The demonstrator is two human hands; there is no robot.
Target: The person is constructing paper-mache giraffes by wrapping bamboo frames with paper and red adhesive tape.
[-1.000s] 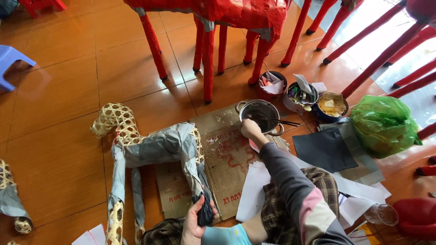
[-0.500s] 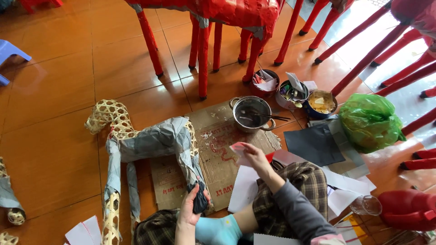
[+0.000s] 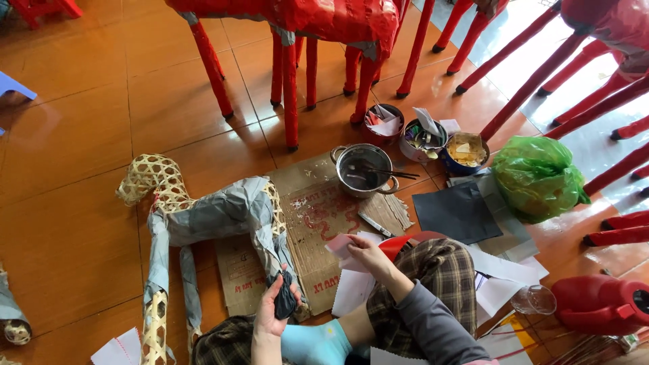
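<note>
A woven bamboo animal frame (image 3: 203, 216), partly covered in grey paper, lies on flattened cardboard (image 3: 318, 223) on the floor. My left hand (image 3: 274, 307) grips one of its hind legs, where dark paper (image 3: 284, 301) is wrapped around the end. My right hand (image 3: 365, 253) holds a small pale pink paper piece (image 3: 340, 243) above my checked trouser knee (image 3: 433, 270). A metal pot (image 3: 364, 169) with sticks resting in it stands at the cardboard's far edge.
Red paper-covered animal figures (image 3: 311, 27) stand behind on thin legs. Three small bowls (image 3: 422, 138) of scraps sit by the pot. A green plastic bag (image 3: 537, 177), dark paper sheet (image 3: 458, 213), white sheets (image 3: 497, 277), a glass (image 3: 534, 299) and a red figure (image 3: 602, 304) lie to the right.
My right hand has drawn back from the metal pot toward my knee, carrying the small pink paper piece. My left hand has stayed on the frame's hind leg.
</note>
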